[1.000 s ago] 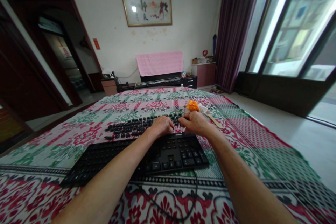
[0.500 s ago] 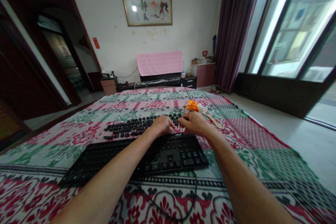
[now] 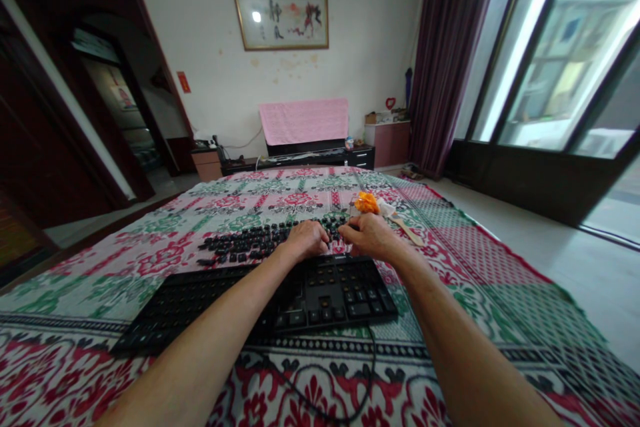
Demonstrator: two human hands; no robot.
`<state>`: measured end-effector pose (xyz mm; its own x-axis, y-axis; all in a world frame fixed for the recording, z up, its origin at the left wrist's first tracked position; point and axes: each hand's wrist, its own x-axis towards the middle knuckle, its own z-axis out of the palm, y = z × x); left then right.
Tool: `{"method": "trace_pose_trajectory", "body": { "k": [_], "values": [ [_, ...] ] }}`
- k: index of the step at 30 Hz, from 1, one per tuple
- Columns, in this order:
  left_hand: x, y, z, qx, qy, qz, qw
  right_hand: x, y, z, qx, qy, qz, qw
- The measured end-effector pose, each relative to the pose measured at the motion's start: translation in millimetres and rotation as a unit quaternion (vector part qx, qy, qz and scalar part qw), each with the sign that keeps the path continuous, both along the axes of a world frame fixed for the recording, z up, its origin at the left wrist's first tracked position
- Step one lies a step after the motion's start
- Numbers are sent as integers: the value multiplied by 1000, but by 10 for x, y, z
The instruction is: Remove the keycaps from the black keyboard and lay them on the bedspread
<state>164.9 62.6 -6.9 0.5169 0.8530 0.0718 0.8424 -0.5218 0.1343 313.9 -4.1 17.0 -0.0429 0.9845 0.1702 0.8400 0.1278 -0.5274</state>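
Note:
A black keyboard lies on the patterned cloth with many of its keys off, while some remain at its near right corner. Loose black keycaps are spread in rows behind it. Over the keyboard's far edge, my left hand is closed, fingers curled down among the keycaps. My right hand faces it a short way to the right, thumb and fingers pinched together. Whatever either hand holds is too small or hidden. Just past my right hand sits a crumpled orange cloth or tissue.
A white crumpled piece and a flat wooden stick lie right of the orange bundle. The keyboard's cable loops on the near side of the patterned cloth. A pink towel hangs over something by the far wall.
My left hand has shifted very slightly left, away from my right hand. The keyboard and keycaps look the same.

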Motion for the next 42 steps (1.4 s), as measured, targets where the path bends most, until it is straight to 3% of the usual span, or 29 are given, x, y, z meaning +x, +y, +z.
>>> {"method": "trace_pose_trajectory", "body": {
  "k": [15, 21, 27, 33, 36, 42],
  "values": [
    [-47, -45, 87, 2, -1, -29, 1000, 5, 17, -18, 6, -15, 10, 1000],
    [-247, -191, 158, 1, -24, -66, 998, -14, 11, -41, 15, -4, 11, 1000],
    [-512, -509, 182, -40, -28, -77, 996, -97, -101, -17, 18, 49, 37, 998],
    [-585, -711, 93, 2, -62, -110, 992, -45, -155, -179, 55, 174, -29, 983],
    [-560, -765, 42, 7, -81, -122, 989, 13, -194, -249, 27, 211, -28, 977],
    [-495, -813, -64, 5, -95, -139, 986, 43, -361, -205, -60, 185, 60, 979]
  ]
}}
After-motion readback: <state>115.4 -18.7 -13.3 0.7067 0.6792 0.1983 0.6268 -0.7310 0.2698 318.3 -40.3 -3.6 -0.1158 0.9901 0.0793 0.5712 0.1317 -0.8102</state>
